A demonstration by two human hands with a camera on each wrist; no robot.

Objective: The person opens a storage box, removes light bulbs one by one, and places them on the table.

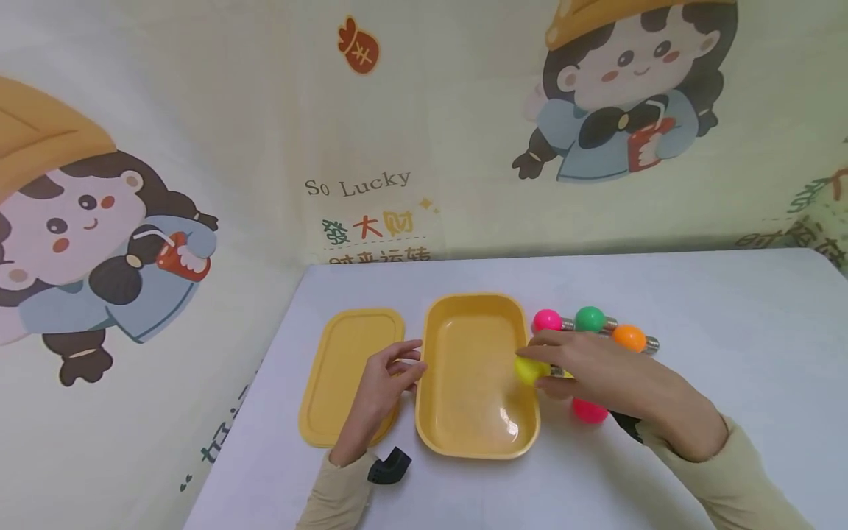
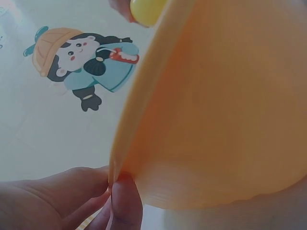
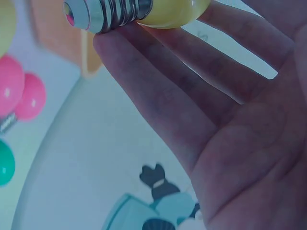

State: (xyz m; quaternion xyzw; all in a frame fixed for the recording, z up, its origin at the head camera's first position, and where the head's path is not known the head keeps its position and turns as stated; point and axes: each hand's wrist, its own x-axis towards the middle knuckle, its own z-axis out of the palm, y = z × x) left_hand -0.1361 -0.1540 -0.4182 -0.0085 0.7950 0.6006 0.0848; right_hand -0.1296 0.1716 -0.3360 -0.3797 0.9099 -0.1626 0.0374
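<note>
An open yellow plastic box (image 1: 464, 412) lies mid-table, with its flat lid (image 1: 338, 383) just to its left. My left hand (image 1: 409, 364) pinches the box's left rim; the left wrist view shows thumb and fingertips (image 2: 125, 194) closed on that edge of the box (image 2: 216, 110). My right hand (image 1: 539, 361) holds a yellow toy bulb (image 1: 528, 369) over the box's right rim. In the right wrist view the yellow bulb (image 3: 168, 9) with its silver screw base lies against my fingers (image 3: 158, 96). It also shows as a yellow bulb (image 2: 146, 10) beyond the rim.
Right of the box lie a pink bulb (image 1: 547, 320), a green bulb (image 1: 589, 319) and an orange bulb (image 1: 628, 338). Another pink bulb (image 1: 589, 411) sits partly under my right hand. The white table (image 1: 729, 331) meets a cartoon-printed backdrop behind and at left.
</note>
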